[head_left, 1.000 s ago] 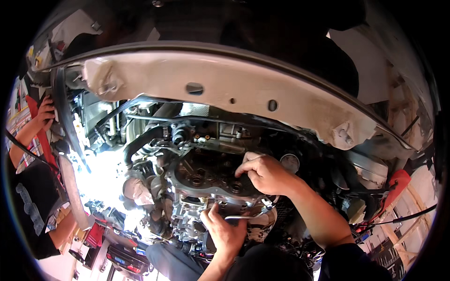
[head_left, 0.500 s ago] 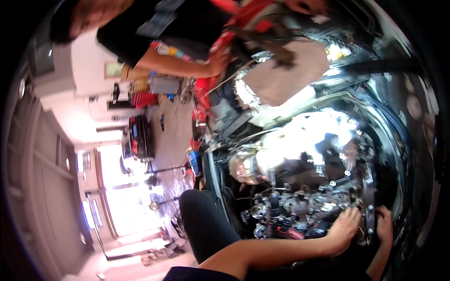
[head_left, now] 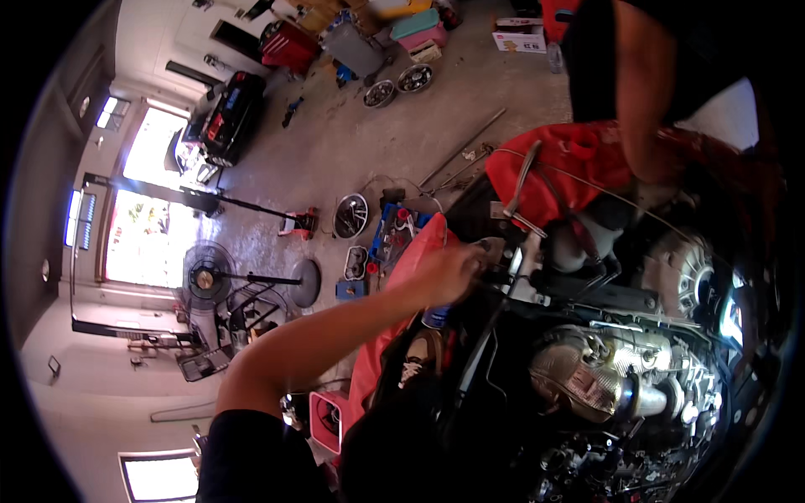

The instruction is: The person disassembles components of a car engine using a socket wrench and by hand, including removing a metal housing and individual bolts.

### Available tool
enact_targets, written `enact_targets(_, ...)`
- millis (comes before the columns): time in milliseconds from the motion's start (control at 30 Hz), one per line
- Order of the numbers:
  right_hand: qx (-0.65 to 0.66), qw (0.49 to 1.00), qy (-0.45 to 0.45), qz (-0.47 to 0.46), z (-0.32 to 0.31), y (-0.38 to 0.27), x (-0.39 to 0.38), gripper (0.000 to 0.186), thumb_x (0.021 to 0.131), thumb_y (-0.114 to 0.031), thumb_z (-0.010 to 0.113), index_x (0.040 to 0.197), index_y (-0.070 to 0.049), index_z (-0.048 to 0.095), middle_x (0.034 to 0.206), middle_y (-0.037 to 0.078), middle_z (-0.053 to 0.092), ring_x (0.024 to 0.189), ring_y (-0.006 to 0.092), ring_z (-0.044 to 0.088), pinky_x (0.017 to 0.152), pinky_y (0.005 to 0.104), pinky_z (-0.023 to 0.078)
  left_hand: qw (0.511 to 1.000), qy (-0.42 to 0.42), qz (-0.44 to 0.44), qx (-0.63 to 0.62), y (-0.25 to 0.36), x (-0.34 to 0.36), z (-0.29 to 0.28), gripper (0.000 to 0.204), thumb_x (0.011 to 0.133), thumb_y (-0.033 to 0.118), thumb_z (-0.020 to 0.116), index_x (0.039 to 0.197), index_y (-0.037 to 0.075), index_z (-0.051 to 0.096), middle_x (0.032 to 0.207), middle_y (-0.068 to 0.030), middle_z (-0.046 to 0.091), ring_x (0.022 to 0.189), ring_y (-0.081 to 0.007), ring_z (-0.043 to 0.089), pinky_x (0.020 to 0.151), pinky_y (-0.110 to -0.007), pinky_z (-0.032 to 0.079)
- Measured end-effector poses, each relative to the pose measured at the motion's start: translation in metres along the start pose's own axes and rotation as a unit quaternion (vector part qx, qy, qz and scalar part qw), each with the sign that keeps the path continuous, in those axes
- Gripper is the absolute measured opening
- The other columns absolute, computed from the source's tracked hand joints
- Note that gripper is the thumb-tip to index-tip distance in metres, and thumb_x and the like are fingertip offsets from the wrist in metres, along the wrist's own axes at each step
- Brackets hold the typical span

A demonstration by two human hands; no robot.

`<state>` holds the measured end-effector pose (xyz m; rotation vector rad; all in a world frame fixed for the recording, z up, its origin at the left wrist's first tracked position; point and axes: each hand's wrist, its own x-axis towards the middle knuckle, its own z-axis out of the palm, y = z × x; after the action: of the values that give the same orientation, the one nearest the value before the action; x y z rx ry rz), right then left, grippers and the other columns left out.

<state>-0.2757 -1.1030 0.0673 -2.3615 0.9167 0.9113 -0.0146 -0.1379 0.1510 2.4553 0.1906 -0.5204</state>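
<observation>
My left hand (head_left: 457, 270) reaches over the front edge of the engine bay, its fingers curled on something small that I cannot make out, beside a light metal bracket (head_left: 528, 272). Just below it are a blue spray can (head_left: 435, 317) and a brown shoe (head_left: 421, 359). Above it a chrome tool (head_left: 524, 226) lies near a red cover (head_left: 553, 172), and another red cover (head_left: 373, 369) drapes along the car's front. The engine (head_left: 583, 377), with metal heat shields, is at lower right. My right hand is not in view.
A co-worker's arm (head_left: 641, 92) reaches into the bay from upper right. On the floor are a blue tool tray (head_left: 387, 239), metal bowls (head_left: 350, 216), a pedestal fan (head_left: 204, 278) and a pink bin (head_left: 325, 419). A dark car (head_left: 231, 117) stands farther back.
My view has swung away from the engine's top toward the garage floor. My left hand has left the engine for the bay's front edge, and my right hand has dropped out of view.
</observation>
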Motion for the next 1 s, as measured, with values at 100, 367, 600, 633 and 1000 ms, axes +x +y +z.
enact_targets(100,-0.021,0.998,-0.063,-0.007,0.002,-0.1,-0.015,0.041,0.089,-0.045,0.06,0.107,-0.009,0.068,0.105,0.018,0.068,0.084,0.0294,0.062,0.078,0.0449,0.052,0.967,0.091,-0.207,0.118,-0.215,-0.013,-0.066,0.035,0.09,0.022,0.05,0.121,0.009,0.06,0.109,-0.0251,0.066,0.102,-0.0416,0.064,0.086,-0.05,0.052)
enact_targets(367,-0.379,0.898,0.09,-0.202,0.089,-0.565,-0.135,0.036,0.086,-0.017,0.056,0.12,-0.008,0.065,0.12,0.015,0.064,0.112,0.0313,0.058,0.093,0.0426,0.046,0.901,0.001,-0.417,0.119,-0.445,0.028,-0.007,0.047,0.088,0.02,0.054,0.134,0.012,0.051,0.12,-0.0158,0.066,0.111,-0.0324,0.065,0.09,-0.046,0.053)
enact_targets(600,-0.41,0.857,-0.063,-0.306,0.116,-0.598,-0.139,0.042,0.093,-0.012,0.045,0.134,-0.006,0.055,0.117,0.018,0.063,0.102,0.0266,0.059,0.092,0.0404,0.045,0.907,-0.099,-0.406,0.058,-0.465,0.07,0.048,0.055,0.092,0.023,0.05,0.147,0.019,0.041,0.129,-0.0116,0.063,0.119,-0.028,0.061,0.094,-0.042,0.051)
enact_targets(633,-0.457,0.84,-0.083,-0.281,0.113,-0.592,-0.141,0.041,0.095,-0.014,0.045,0.135,-0.008,0.055,0.119,0.019,0.062,0.105,0.0262,0.058,0.095,0.0417,0.043,0.907,-0.101,-0.405,0.054,-0.468,0.071,0.052,0.055,0.092,0.023,0.05,0.147,0.019,0.041,0.129,-0.0116,0.063,0.119,-0.028,0.061,0.094,-0.042,0.051)
enact_targets(1000,-0.449,0.821,-0.063,-0.348,0.13,-0.699,-0.167,0.037,0.094,-0.019,0.046,0.128,-0.008,0.055,0.114,0.018,0.062,0.101,0.0265,0.058,0.092,0.0412,0.044,0.893,-0.171,-0.416,0.01,-0.512,-0.016,0.124,0.052,0.093,0.02,0.048,0.145,0.025,0.045,0.134,-0.0089,0.06,0.122,-0.0258,0.06,0.097,-0.041,0.05)
